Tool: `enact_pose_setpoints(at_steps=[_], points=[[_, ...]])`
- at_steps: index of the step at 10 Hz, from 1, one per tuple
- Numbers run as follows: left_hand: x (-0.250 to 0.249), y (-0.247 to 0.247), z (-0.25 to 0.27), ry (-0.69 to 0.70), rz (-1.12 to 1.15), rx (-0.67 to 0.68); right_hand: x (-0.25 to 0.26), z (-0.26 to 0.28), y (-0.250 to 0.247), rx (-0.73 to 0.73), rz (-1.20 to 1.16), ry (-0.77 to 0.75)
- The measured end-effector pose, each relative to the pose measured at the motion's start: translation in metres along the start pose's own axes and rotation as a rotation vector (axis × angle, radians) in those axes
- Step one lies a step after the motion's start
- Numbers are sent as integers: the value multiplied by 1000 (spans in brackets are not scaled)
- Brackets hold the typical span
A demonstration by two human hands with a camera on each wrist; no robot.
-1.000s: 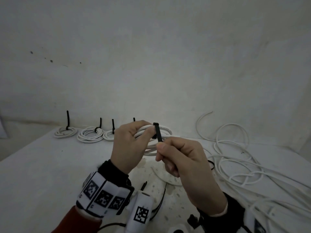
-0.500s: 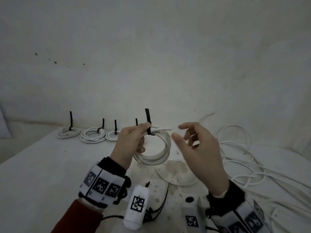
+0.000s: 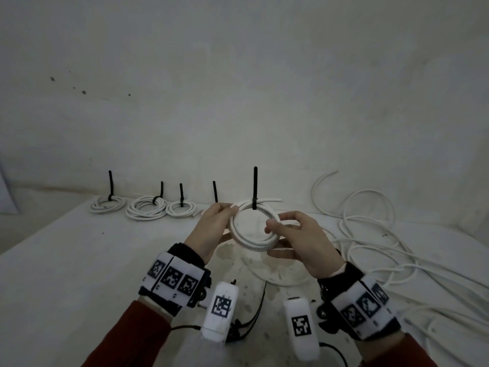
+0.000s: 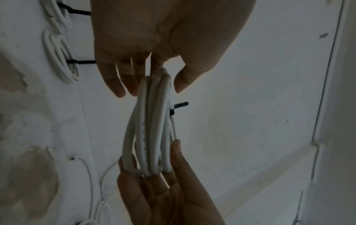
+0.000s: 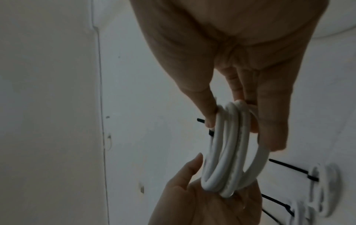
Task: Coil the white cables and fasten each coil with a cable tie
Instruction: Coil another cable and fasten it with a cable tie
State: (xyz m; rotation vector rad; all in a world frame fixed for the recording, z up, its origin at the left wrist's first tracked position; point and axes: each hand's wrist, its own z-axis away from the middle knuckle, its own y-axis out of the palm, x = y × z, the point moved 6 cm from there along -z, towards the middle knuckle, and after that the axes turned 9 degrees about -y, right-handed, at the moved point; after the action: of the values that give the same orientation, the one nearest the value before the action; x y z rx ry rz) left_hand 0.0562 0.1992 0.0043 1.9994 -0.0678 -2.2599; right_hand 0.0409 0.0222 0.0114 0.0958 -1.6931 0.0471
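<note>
**Tied coil held between both hands, its place in the row off to the left**

Taking the coil (image 3: pixel 253 226) in hand as the landmark: far to its left, along the back of the desk (image 3: pixel 66 260), lie the finished coils (image 3: pixel 144 209), each with a black tie tail standing up. One more tail shows just left of the held coil, though its coil is hidden behind the left hand (image 3: pixel 211 229).

That hand pinches the coil's left rim, thumb on the near face and fingers (image 4: pixel 119 79) on the far face. The coil itself hangs in the air above the desk, its ring facing the person, with the cable tie (image 3: pixel 254 189) cinched at the top and its long tail pointing straight up. One short cable end juts to the right from under the tie.

The right hand (image 3: pixel 296 239) pinches the opposite rim, thumb and fingers curled round the strands.

Right of the coil, loose white cables (image 3: pixel 370 234) sprawl over the desk, not yet coiled.

Judging from this, the coil looks fastened and the next move is setting it down. The free spot at the row's end lies behind and left of the coil, nearer the left hand, so that hand seems the better carrier.
</note>
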Motion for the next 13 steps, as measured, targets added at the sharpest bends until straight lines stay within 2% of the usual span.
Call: enact_pose_setpoints(at_steps=[1, 2, 3, 4, 5, 6, 7, 8, 9, 10, 11, 12, 13], points=[[7, 1, -20, -19, -67, -6, -12, -24, -6, -74, -8, 28], [14, -2, -54, -19, -108, -88, -26, -58, -8, -99, 42, 74], [24, -4, -94, -88, -154, -137, -43, -95, -10, -138, 112, 124], [34, -1, -130, -180, -273, -97, -62, -126, -10, -171, 166, 178], [46, -8, -160, -209, -432, -122, -75, -145, -6, -155, 185, 240], [49, -11, -179, -192, -688, -135, -94, -166, -4, -101, 266, 250], [42, -6, -175, -165, -929, -125, -95, -171, 3, -65, 387, 204], [37, -2, -171, -132, -1127, -148, -82, -161, 9, 76, 684, 205], [29, 4, -163, -97, -1230, -176, -72, -156, 8, 117, 630, 250], [20, 12, -153, 33, -1251, -170, -64, -149, -12, -31, 430, 209], [10, 40, -123, 226, -1224, -40, -42, -130, -29, 66, 641, 135], [19, 78, -81, 286, -1283, 266, -21, -102, -51, 177, 864, 40], [42, 110, -47, 280, -1427, 499, -20, -68, -74, 322, 1115, 31]])
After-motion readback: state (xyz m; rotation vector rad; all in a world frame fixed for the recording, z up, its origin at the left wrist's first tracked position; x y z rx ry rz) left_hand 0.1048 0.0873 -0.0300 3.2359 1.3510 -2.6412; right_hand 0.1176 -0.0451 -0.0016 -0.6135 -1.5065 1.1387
